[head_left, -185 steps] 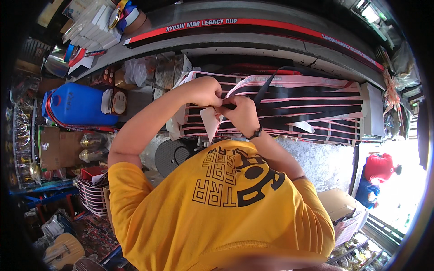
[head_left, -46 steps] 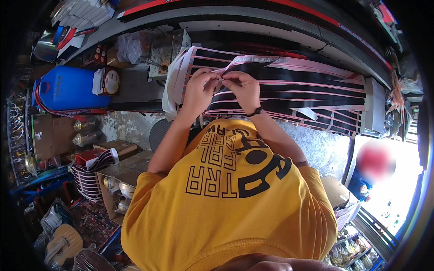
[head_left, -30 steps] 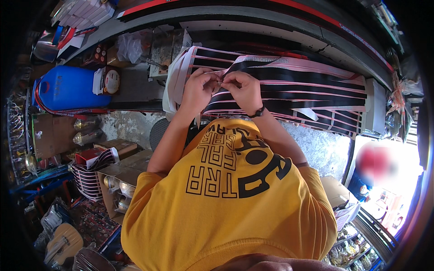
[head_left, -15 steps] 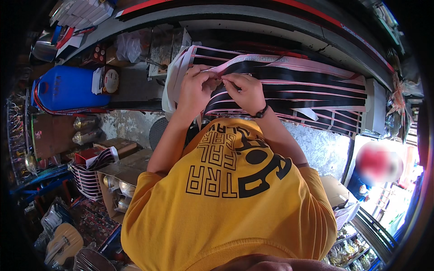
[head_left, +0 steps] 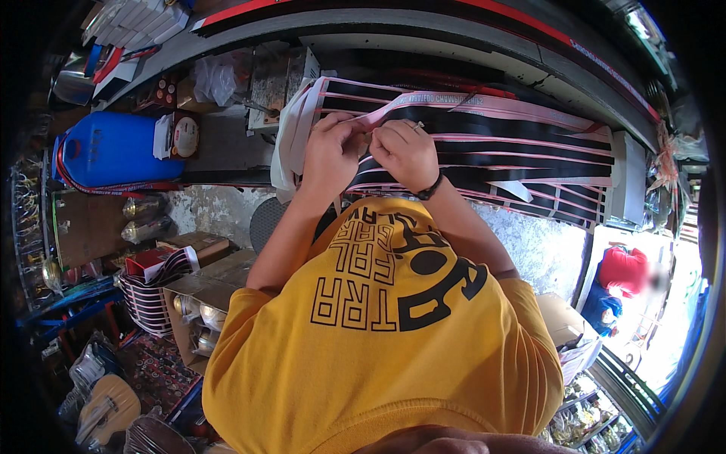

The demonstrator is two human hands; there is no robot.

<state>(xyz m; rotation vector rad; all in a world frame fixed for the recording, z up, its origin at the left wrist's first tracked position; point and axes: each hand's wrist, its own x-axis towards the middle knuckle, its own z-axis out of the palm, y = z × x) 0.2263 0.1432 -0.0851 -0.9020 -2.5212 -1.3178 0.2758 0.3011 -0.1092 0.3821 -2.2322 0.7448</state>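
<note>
My left hand [head_left: 331,155] is closed on one pink printed ribbon strip [head_left: 446,101], which curves up and to the right from my fingers. Right beside it, my right hand [head_left: 406,157] is closed, its fingertips drawn together and almost meeting the left ones. What those right fingertips pinch is too small and covered to make out. Beneath both hands lies a long stack of pink-edged black strips [head_left: 522,161], spread lengthwise to the right. Its pale bundled end [head_left: 295,136] rises at the left of my left hand.
A blue plastic jerrycan [head_left: 113,150] stands left on the bench. Behind the strips runs a grey ledge with a red band [head_left: 544,32]. Lower left are an opened cardboard box [head_left: 198,291] and a small guitar [head_left: 108,408]. Someone in a red top [head_left: 624,271] is at the far right.
My right hand has turned inward, its knuckles now facing up and its fingers curling tighter. The left has shifted only slightly. At the far right, the person in red has changed position.
</note>
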